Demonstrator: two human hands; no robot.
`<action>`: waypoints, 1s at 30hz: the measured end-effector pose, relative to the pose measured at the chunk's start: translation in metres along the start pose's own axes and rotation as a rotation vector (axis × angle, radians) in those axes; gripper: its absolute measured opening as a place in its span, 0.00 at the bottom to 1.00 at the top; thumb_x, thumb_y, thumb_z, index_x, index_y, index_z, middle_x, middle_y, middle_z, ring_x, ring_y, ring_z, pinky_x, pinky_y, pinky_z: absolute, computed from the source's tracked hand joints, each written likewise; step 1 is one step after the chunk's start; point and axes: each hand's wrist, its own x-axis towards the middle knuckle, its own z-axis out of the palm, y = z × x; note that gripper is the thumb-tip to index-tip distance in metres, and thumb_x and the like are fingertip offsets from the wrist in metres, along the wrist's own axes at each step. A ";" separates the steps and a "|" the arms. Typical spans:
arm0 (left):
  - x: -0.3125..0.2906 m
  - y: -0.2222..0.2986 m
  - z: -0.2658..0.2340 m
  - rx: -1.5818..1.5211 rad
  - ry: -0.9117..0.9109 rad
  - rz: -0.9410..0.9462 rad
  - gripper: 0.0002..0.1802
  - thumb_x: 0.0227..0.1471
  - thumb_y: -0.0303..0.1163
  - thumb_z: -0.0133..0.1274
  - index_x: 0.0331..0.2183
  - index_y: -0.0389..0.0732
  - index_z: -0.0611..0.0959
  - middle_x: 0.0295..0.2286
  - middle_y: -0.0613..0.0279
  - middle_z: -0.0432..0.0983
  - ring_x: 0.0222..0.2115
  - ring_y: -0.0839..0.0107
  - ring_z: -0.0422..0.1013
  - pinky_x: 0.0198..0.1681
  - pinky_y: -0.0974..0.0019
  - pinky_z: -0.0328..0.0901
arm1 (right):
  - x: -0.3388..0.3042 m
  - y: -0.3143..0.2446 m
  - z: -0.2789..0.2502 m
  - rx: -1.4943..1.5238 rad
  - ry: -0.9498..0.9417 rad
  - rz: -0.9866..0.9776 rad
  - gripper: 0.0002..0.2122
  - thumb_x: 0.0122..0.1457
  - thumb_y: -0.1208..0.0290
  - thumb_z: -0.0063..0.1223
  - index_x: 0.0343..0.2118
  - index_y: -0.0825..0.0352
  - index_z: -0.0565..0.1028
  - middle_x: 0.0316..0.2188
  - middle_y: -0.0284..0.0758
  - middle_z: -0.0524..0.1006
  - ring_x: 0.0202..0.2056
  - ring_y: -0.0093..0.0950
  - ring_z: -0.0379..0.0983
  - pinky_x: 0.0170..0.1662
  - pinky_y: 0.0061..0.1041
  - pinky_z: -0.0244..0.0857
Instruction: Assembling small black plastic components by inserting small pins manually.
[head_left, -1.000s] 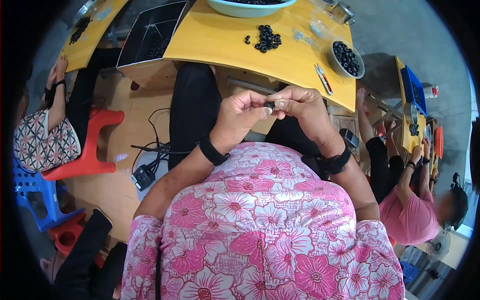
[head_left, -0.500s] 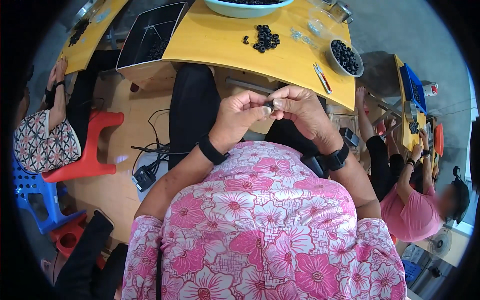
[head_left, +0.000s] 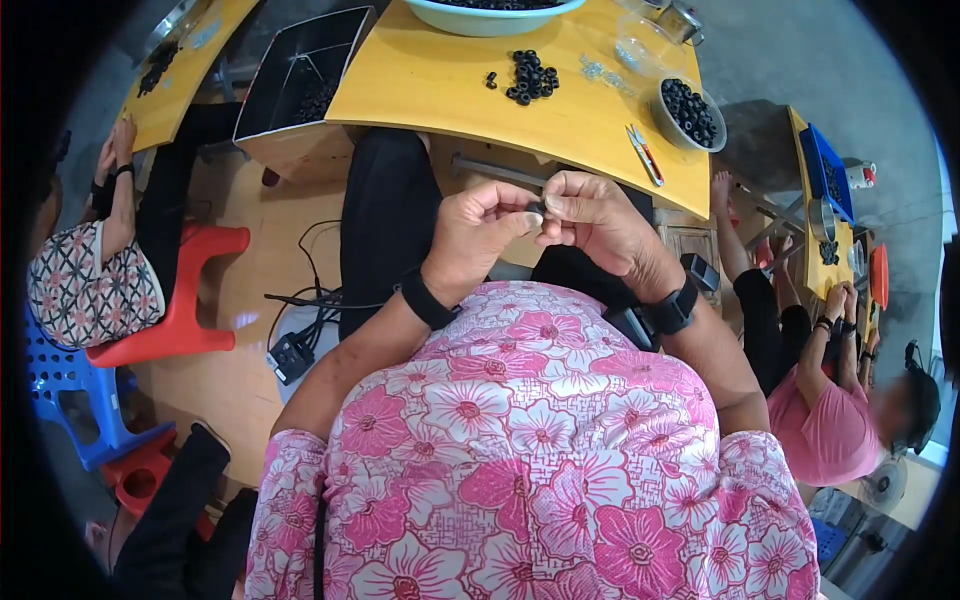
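Above my lap, just off the yellow table's near edge, both hands meet fingertip to fingertip. A small black ring-like part (head_left: pixel 537 208) is pinched between the thumb and fingers of my left hand (head_left: pixel 478 232). My right hand (head_left: pixel 597 218) is closed too, its thumb and forefinger touching the same part from the other side. The fingers cover most of it, so its full shape is hidden. On the table lies a loose pile of black ring-shaped parts (head_left: pixel 530 78), with a couple more just left of it.
A grey bowl of black parts (head_left: pixel 689 112) stands at the table's (head_left: pixel 430 90) right edge, beside red-handled snips (head_left: pixel 646 157). Small clear pieces (head_left: pixel 603 73) lie behind. A light-blue basin (head_left: pixel 490 17) is at the back, a black-lined box (head_left: pixel 290 105) at left. Other people sit on both sides.
My right fingers have shifted slightly around the black part, and the thumb has moved a little. Both hands stay in nearly the same place.
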 end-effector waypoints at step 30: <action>0.005 -0.007 0.001 0.034 -0.017 0.199 0.11 0.45 0.19 0.59 0.35 0.34 0.81 0.33 0.64 0.73 0.33 0.78 0.73 0.39 0.74 0.68 | -0.004 -0.006 -0.002 -0.131 -0.117 0.004 0.13 0.59 0.67 0.52 0.41 0.72 0.72 0.30 0.29 0.73 0.26 0.16 0.68 0.42 0.28 0.72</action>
